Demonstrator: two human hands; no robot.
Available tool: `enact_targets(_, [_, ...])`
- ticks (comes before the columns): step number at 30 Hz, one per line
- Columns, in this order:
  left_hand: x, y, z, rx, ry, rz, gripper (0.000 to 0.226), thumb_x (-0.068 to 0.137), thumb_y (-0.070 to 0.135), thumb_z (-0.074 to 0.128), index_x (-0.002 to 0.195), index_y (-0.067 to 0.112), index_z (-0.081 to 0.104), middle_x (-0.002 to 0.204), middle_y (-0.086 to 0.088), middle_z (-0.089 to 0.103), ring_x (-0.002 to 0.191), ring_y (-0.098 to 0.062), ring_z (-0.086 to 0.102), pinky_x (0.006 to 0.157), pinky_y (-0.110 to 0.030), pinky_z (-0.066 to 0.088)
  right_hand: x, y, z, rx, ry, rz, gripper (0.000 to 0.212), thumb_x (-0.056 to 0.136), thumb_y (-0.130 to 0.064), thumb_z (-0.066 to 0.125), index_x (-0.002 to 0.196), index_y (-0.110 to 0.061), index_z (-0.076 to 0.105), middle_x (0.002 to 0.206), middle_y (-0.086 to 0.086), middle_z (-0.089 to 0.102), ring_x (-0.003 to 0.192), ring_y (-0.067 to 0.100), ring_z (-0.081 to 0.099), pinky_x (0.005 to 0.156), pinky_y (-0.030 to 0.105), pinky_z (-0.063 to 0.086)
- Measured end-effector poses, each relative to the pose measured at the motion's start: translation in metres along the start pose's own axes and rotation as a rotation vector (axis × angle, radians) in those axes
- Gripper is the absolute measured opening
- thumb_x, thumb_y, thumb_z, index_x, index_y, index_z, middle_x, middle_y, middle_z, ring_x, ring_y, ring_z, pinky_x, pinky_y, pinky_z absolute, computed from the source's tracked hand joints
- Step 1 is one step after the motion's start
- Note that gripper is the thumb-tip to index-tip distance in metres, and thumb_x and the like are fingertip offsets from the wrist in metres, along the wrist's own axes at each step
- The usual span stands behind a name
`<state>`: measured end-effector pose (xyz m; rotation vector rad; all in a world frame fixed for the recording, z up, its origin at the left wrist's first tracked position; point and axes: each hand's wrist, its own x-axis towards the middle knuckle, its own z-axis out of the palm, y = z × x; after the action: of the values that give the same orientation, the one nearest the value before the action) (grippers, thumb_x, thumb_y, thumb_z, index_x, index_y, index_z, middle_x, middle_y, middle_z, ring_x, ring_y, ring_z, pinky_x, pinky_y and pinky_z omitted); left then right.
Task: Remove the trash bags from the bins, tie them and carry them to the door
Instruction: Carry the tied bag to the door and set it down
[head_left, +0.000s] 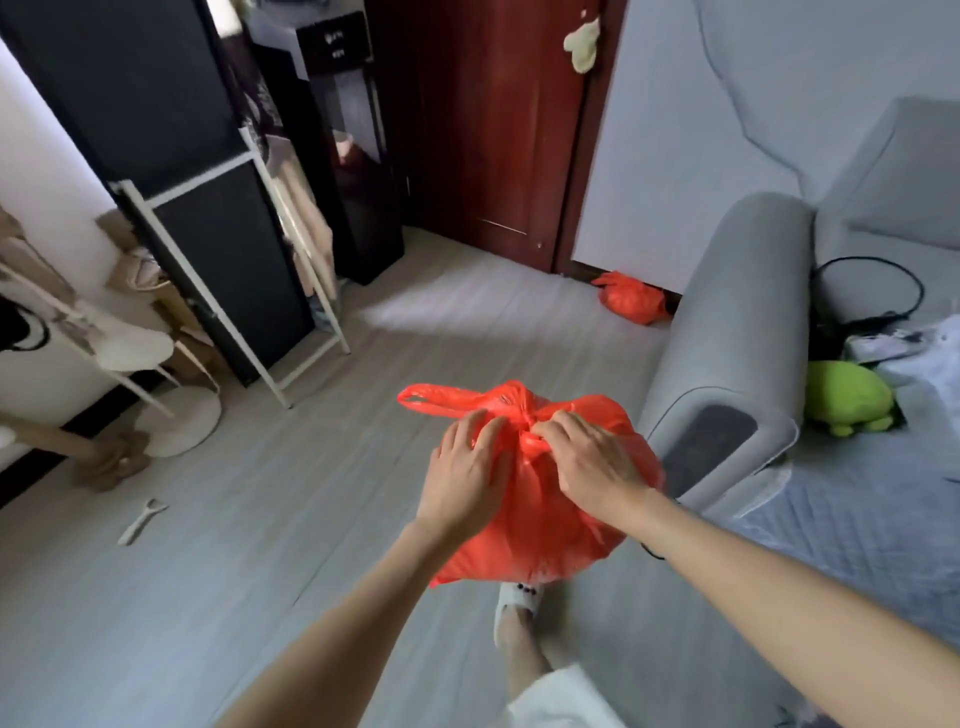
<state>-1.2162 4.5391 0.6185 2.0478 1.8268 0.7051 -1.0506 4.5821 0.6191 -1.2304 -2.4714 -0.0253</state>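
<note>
Two red trash bags in view. Near red bag (545, 499) is held up off the floor in front of the person, roughly centre frame, above a slippered foot (514, 603). Bag is full and rounded; its neck is gathered at the top into a twisted bunch, with one handle loop sticking out flat to the left.

Left hand (465, 467): fingers curled down over the upper left side of the bag, gripping the plastic just beside the gathered neck. Right hand (582, 462): fingertips bent in and pinching the twisted plastic at the neck itself. Both hands hold the same bag, close together, thumbs hidden from this angle. Whether a knot is complete cannot be told; the hands cover it.

Second red bag (634, 299) lies on the floor (260, 571) at the far side of the room, just beside the dark red door (493, 130) and against the base of the wall, near the end of the grey sofa (727, 338). Its top looks bunched shut.

Other items:
- Green soft toy (847, 397) on the sofa seat, behind the armrest.
- Black cable (872, 280) looped on the sofa cushion, further back.
- White metal rack (228, 270) leaning before a black panel, left of centre.
- Small white object (140, 522) lying on the floor at left; kind unclear.
- Pale cloth item (584, 44) hanging on the door, upper part.
</note>
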Motion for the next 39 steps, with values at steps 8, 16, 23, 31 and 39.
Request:
enact_targets(8, [0.255,-0.034,0.05,-0.029,-0.182,0.009,0.06,0.083,0.046,0.023,0.128,0.016,0.049,0.131,-0.01,0.05,0.116,-0.036,0.048,0.095,-0.043,0.044,0.169,0.166,0.052,-0.017,-0.093,0.152,0.031,0.068,-0.004,0.048,0.093,-0.015,0.062,0.079,0.003,0.064,0.069,0.023,0.066,0.054,0.029,0.055])
enact_targets(16, [0.497,-0.071,0.092,0.006,-0.242,0.068,0.065,0.078,0.047,0.019,0.133,0.023,0.043,0.139,-0.002,0.044,0.126,-0.03,0.04,0.096,-0.045,0.042,0.342,0.324,0.101,-0.029,-0.164,0.257,0.034,0.064,0.002,0.057,0.092,-0.017,0.06,0.08,0.002,0.063,0.07,0.026,0.065,0.053,0.033,0.054])
enact_targets(23, [0.72,-0.113,0.161,0.136,-0.329,0.152,0.045,0.076,0.04,0.038,0.113,0.023,0.058,0.115,-0.002,0.063,0.117,-0.033,0.055,0.084,-0.047,0.05,0.475,0.482,0.18,-0.027,-0.195,0.293,0.033,0.066,-0.008,0.033,0.081,-0.021,0.06,0.072,-0.006,0.061,0.064,0.018,0.062,0.051,0.026,0.048])
enact_targets(31, [0.907,-0.148,0.279,0.269,-0.477,0.118,0.046,0.063,0.039,0.043,0.105,0.026,0.058,0.101,0.003,0.066,0.095,-0.021,0.066,0.075,-0.041,0.056,0.578,0.665,0.299,0.071,-0.23,0.303,0.029,0.063,-0.005,0.043,0.076,-0.02,0.064,0.074,-0.005,0.064,0.066,0.019,0.064,0.051,0.026,0.051])
enact_targets(39, [1.039,-0.246,0.511,0.229,-0.511,-0.026,0.06,0.071,0.037,0.033,0.114,0.006,0.059,0.111,-0.015,0.064,0.101,-0.035,0.063,0.083,-0.05,0.05,0.626,0.837,0.523,0.15,-0.225,0.253,0.027,0.066,-0.004,0.04,0.075,-0.014,0.064,0.074,-0.001,0.064,0.069,0.021,0.065,0.046,0.024,0.048])
